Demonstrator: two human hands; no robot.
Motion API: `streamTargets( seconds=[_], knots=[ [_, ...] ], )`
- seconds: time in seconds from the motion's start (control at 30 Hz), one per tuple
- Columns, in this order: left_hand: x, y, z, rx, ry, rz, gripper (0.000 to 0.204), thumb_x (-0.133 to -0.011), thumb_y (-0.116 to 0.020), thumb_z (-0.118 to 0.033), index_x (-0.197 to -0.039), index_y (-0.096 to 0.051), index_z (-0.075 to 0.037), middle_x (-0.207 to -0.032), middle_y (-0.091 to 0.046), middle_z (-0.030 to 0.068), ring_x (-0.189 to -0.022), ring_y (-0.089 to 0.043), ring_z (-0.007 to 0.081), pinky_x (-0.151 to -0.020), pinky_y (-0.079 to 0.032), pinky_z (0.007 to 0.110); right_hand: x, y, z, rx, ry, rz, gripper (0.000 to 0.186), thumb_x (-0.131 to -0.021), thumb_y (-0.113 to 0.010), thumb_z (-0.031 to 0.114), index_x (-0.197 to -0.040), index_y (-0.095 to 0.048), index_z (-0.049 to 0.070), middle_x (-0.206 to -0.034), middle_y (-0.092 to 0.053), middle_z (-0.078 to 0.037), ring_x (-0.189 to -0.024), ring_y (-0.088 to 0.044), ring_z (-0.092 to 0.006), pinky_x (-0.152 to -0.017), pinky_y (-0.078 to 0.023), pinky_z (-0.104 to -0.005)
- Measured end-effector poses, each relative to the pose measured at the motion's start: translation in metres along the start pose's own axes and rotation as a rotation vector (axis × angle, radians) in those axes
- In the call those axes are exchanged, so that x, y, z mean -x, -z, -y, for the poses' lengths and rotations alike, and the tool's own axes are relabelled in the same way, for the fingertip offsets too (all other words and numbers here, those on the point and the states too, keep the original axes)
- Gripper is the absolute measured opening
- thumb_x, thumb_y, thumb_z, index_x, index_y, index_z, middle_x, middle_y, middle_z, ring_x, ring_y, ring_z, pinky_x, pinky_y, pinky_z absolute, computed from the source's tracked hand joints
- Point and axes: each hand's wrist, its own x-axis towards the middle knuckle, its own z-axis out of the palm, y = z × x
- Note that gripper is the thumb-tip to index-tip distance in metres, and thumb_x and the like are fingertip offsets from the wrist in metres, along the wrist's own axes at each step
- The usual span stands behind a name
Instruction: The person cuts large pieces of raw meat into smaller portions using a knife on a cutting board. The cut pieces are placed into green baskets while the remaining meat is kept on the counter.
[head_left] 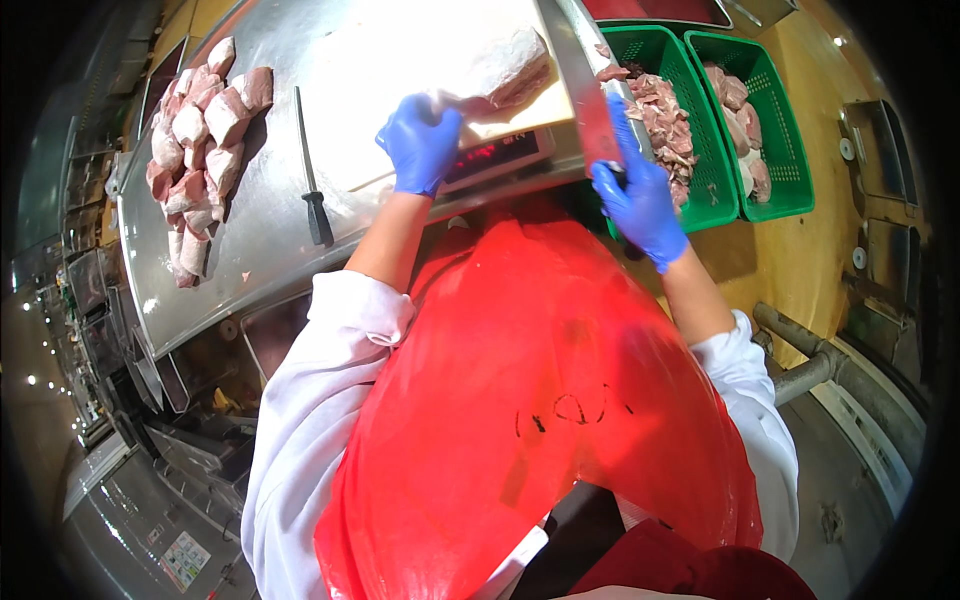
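A slab of meat lies on a white cutting board set over a scale on the steel bench, and it is pinned at its near end by the left hand, whose gloved fingers are curled down onto it. A large knife is gripped in the right hand, the fingers closed around the handle, with the blade held just beside the board's right edge and clear of the meat.

For a clean cut, the slab is best kept flat and steady, with the holding fingertips tucked back from the line of the blade. The edge should be drawn through in one long stroke rather than sawed. Care is needed because the board overhangs the scale and could tip under pressure.

A pile of cut pieces sits well apart at the left of the bench, beside a sharpening steel. Two green baskets holding trimmings stand to the right.
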Motion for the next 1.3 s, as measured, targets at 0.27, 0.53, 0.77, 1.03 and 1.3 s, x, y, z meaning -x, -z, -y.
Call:
streamTargets(
  seconds=[0.27,0.53,0.77,1.03,1.3],
  knots=[
    [0.008,-0.001,0.009,0.186,0.052,-0.072,0.02,-0.084,-0.072,-0.019,-0.088,-0.072,0.0,-0.07,-0.07,0.008,-0.062,-0.064,0.0116,-0.062,-0.052,0.029,-0.063,-0.085,0.036,0.56,0.26,0.142,0.077,-0.092,-0.054,0.012,-0.16,-0.02,0.023,-0.086,-0.069,-0.018,-0.064,-0.068,-0.034,-0.058,-0.056,-0.0466],
    [0.004,0.009,0.012,0.139,0.047,-0.028,0.025,-0.079,-0.068,-0.032,-0.076,-0.072,-0.007,-0.067,-0.068,0.0135,-0.066,-0.066,0.0343,-0.072,-0.048,0.044,-0.016,-0.066,0.084,0.815,-0.053,0.466,0.085,-0.087,-0.055,0.007,-0.161,-0.016,0.02,-0.079,-0.066,-0.019,-0.064,-0.068,-0.0361,-0.057,-0.056,-0.0492],
    [-0.023,0.031,0.048,0.055,-0.054,-0.019,0.025,-0.08,-0.07,-0.026,-0.083,-0.073,-0.002,-0.061,-0.067,0.0111,-0.055,-0.065,0.0205,-0.059,-0.051,0.034,0.033,-0.023,0.103,0.895,-0.159,0.619,0.088,-0.084,-0.057,0.005,-0.161,-0.017,0.021,-0.076,-0.063,-0.018,-0.061,-0.066,-0.0364,-0.054,-0.053,-0.0506],
    [-0.065,0.033,0.04,0.024,-0.441,0.207,0.022,-0.075,-0.068,-0.029,-0.082,-0.071,-0.009,-0.073,-0.068,0.0138,-0.076,-0.065,0.0343,-0.073,-0.043,0.048,0.015,-0.068,0.13,0.579,-0.091,0.124,0.076,-0.09,-0.057,0.006,-0.158,-0.028,0.021,-0.081,-0.064,-0.022,-0.066,-0.063,-0.0412,-0.06,-0.049,-0.0506],
    [-0.076,0.024,0.06,0.133,-0.494,0.321,0.019,-0.078,-0.069,-0.028,-0.076,-0.068,-0.009,-0.069,-0.066,0.0076,-0.081,-0.062,0.0283,-0.086,-0.036,0.043,-0.122,-0.184,0.13,0.857,-0.248,-0.003,0.073,-0.09,-0.051,0.01,-0.158,-0.024,0.011,-0.085,-0.07,-0.024,-0.074,-0.07,-0.0405,-0.07,-0.056,-0.0523]
  ],
)
